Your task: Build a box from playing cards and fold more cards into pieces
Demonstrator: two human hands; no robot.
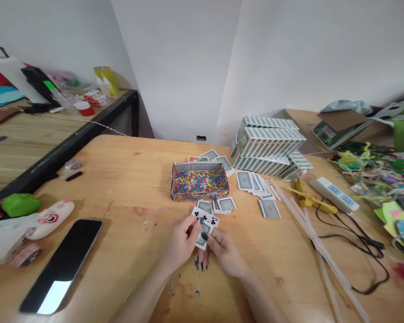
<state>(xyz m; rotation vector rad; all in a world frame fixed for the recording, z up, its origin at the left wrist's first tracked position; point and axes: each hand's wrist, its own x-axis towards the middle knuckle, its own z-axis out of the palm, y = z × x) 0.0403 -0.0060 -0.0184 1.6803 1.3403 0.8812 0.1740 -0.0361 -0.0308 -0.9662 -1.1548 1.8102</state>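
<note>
**Paper cards pinched between both hands above a pine bench**

Both hands meet low in the centre of the view. The left hand pinches a small fan of playing cards by its left edge, thumb on top. The right hand, dark-nailed, presses its thumb on the lower card, whose patterned back faces up; the upper cards show clubs. The fan sits just above the bench, just in front of a shallow box lined with multicoloured print. Loose face-down cards lie between fan and box. Sealed packs are stacked behind and to the right. Clear glue sticks and a phone lie well apart on either side.

Judgement: thin, slick cards slip sideways easily. A light pinch at the edges, one thumb sliding a single card while the other hand steadies the rest, should keep them aligned and unbent.
</note>
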